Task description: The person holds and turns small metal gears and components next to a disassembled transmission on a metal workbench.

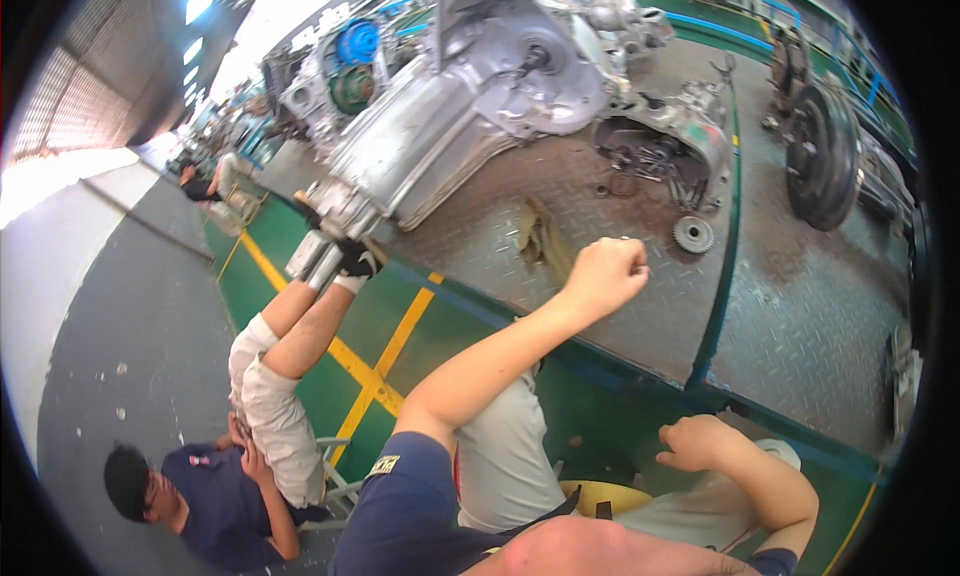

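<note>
My left hand [608, 274] is raised over the near edge of the steel-plate bench [640, 326], fingers curled closed with nothing visible in them. Beside it, to the left, a crumpled olive-brown cloth or glove [542, 238] lies on the bench. A toothed gear wheel [693, 235] lies flat to the right of that hand. My right hand [697, 443] is held low above my right thigh, its fingers loosely bent and apart, holding nothing that I can see. Farther back rests a large silver gearbox housing [430, 136], its wide bell end [520, 51] at the far side.
A smaller metal casing [690, 126] holds loose bolts and small parts. Black round drums [825, 156] stand at the right. Behind the housing is a blue disc [357, 41]. A seated person [210, 496] is at the left, feet against the bench. Yellow lines [375, 376] cross the green floor.
</note>
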Demonstrator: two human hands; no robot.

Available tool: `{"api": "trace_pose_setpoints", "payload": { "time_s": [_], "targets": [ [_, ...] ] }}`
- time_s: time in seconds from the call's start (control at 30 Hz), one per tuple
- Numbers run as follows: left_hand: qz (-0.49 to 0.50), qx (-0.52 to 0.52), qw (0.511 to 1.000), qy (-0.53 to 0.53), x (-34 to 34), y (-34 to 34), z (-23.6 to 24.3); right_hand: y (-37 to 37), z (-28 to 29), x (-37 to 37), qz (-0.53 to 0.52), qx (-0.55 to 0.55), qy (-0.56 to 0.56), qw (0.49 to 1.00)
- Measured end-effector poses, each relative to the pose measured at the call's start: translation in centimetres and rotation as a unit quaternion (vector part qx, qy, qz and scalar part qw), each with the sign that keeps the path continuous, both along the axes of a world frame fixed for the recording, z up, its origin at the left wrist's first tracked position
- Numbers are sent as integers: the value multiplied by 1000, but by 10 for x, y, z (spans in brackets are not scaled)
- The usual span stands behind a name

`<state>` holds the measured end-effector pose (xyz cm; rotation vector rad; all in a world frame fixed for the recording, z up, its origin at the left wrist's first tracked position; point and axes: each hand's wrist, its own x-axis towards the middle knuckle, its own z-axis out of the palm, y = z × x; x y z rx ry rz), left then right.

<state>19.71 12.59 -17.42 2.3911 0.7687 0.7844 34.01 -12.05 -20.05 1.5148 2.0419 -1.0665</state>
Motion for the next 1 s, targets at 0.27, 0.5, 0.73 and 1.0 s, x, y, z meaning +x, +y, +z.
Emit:
{"api": "trace_pose_setpoints", "payload": {
  "time_s": [0.27, 0.5, 0.73, 1.0],
  "targets": [
    [-8, -52, 997, -63, 20, 19, -7, -1, 11, -4, 4, 3, 5, 1000],
    [6, -189, 967, -171, 13, 49, -16, -1, 12, -3, -16, 12, 14, 1000],
    [10, -233, 964, -131, -9, 48, -11, 0, 14, -4, -16, -7, 5, 1000],
    [-11, -114, 991, -66, -24, 17, -6, -2, 12, -1, -12, -6, 10, 1000]
  ]
}}
